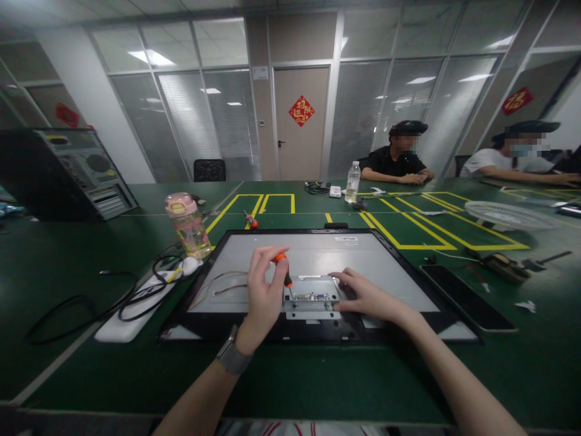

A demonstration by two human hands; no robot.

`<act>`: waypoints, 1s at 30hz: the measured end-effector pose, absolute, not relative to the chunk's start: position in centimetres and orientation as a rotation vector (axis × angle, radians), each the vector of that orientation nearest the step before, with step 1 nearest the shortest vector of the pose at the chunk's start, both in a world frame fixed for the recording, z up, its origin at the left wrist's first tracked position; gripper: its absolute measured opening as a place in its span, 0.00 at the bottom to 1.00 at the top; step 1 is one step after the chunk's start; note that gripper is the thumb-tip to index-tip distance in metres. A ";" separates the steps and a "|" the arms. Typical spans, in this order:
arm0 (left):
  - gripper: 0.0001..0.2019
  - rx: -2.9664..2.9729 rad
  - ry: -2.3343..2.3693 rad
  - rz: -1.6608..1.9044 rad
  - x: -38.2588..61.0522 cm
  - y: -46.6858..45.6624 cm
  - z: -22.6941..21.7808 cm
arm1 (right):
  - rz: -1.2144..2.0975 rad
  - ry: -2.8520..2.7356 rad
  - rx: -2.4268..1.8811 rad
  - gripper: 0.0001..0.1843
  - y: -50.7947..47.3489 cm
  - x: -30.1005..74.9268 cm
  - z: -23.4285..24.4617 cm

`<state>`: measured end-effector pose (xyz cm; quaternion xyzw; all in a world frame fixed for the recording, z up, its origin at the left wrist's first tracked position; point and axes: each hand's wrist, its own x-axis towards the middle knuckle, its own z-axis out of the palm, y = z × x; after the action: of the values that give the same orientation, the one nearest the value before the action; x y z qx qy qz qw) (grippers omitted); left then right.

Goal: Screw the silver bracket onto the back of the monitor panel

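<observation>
A display panel (384, 266) with a black frame lies flat on the table, its silver back facing up. Near its front edge sits a metal bracket (311, 314) with a row of connectors. My left hand (264, 284) is closed around an orange and black screwdriver (282, 260), whose tip points down at the bracket's left side. My right hand (363, 295) grips the bracket's right side, with thumb and forefinger at its edges. Thin wires (218, 278) run across the panel to the left of the bracket.
A pink-lidded bottle (186, 227), black cables and a white power strip (136, 312) are at left. On the right lie a black phone-like slab (467, 297) and a white fan grille (508, 215). A second screwdriver (251, 221) lies behind the panel. Two people sit across the table.
</observation>
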<state>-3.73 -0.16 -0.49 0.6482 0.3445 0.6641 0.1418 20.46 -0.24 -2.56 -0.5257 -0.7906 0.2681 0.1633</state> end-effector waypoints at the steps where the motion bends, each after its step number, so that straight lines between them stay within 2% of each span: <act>1: 0.08 1.895 1.006 1.932 -3.7 -0.2 -0.4 | 0.763 -2.255 -1.499 0.34 -0.2 20.5 -2.6; 8: 0.14 1.828 0.991 1.857 -3.7 -0.1 -0.5 | 0.745 -2.255 -1.511 0.34 -0.2 20.6 -2.8; 13: 0.09 1.893 1.025 1.931 -3.6 0.0 -0.6 | 0.746 -2.255 -1.514 0.35 -0.2 20.7 -2.9; 19: 0.14 1.804 0.999 1.842 -3.5 -0.3 -0.7 | 0.744 -2.255 -1.503 0.35 -0.2 20.7 -2.8; 25: 0.08 1.918 1.022 1.923 -3.5 -0.2 -0.4 | 0.752 -2.259 -1.494 0.34 -0.1 20.8 -3.0; 30: 0.10 1.924 1.032 1.918 -3.5 -0.3 -0.3 | 0.756 -2.253 -1.509 0.34 -0.2 20.6 -2.8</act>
<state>-3.52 -0.29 -0.33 0.6575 0.3527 0.6554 0.1175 20.65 -0.22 -2.77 -0.5288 -0.7898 0.2649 0.1624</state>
